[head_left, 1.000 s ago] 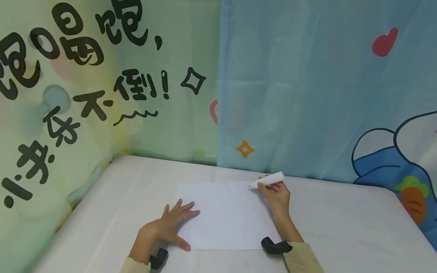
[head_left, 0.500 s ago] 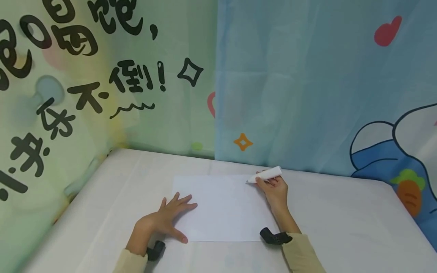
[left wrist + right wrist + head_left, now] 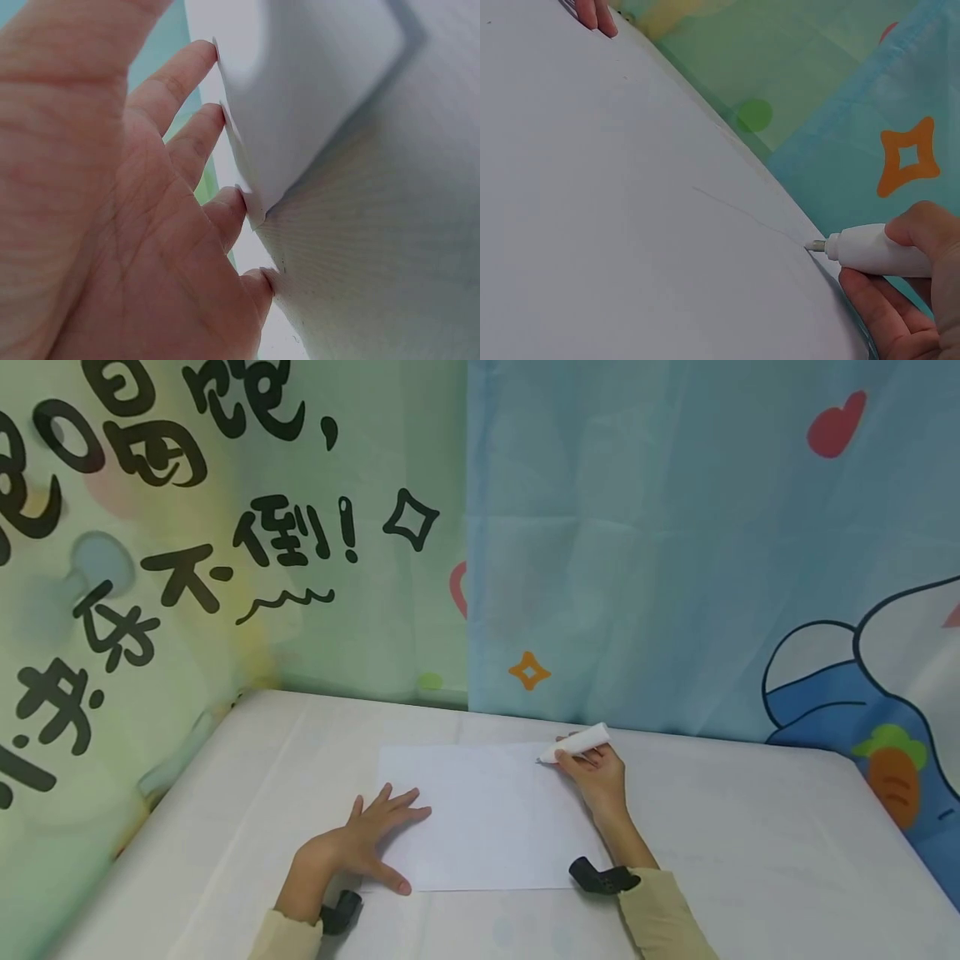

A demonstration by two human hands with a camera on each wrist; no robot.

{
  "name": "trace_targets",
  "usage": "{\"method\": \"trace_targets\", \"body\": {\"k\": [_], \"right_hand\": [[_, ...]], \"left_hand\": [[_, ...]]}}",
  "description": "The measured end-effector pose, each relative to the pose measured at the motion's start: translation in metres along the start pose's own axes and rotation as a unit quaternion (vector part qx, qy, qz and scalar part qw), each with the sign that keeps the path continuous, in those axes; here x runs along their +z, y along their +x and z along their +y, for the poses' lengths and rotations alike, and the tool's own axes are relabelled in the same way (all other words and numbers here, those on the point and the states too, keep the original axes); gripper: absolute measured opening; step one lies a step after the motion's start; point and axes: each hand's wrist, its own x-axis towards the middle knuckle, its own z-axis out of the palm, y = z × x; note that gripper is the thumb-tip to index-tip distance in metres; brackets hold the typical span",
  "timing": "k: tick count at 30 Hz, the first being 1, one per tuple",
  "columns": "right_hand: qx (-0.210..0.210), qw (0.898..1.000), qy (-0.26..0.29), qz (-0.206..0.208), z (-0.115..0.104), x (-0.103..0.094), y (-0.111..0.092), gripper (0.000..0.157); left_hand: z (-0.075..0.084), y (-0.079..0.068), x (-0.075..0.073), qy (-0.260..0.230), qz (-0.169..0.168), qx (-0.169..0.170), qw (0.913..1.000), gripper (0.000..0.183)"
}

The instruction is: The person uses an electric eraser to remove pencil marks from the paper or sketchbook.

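Note:
A white sheet of paper (image 3: 487, 818) lies on the white-covered table. My left hand (image 3: 363, 843) rests with spread fingers over its left edge, the thumb at the near left corner. In the left wrist view, the fingertips (image 3: 202, 52) touch the surface along the sheet's edge. My right hand (image 3: 603, 777) pinches a thick white pen (image 3: 581, 742) between thumb and fingers, over the sheet's far right corner. The pen leans, its blunt end up and to the right. In the right wrist view, its narrow metal tip meets the sheet at the end of a faint line (image 3: 742, 212).
The white tablecloth (image 3: 750, 843) extends around the sheet. Behind the table hang a green printed backdrop (image 3: 375, 643) with black characters and a blue one (image 3: 675, 568). Black cameras are strapped to the left wrist (image 3: 341, 912) and right wrist (image 3: 600, 877).
The whole head view has shifted slightly up and left. The pen's blunt end has edged left over the paper with the right hand. The left hand stays at the sheet's left edge.

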Motion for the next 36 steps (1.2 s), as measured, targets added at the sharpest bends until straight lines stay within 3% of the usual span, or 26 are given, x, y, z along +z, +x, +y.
{"method": "trace_targets", "body": {"k": [18, 36], "right_hand": [[-0.008, 0.999, -0.024, -0.026, -0.0001, -0.0004, 0.0035, 0.045], [-0.018, 0.999, -0.038, -0.025, 0.0006, -0.0029, 0.0006, 0.043]], "left_hand": [[0.0017, -0.0007, 0.0005, -0.008, 0.005, -0.005, 0.9999, 0.096], [0.0009, 0.0005, 0.0015, -0.002, 0.002, -0.005, 1.0000, 0.097]]}}
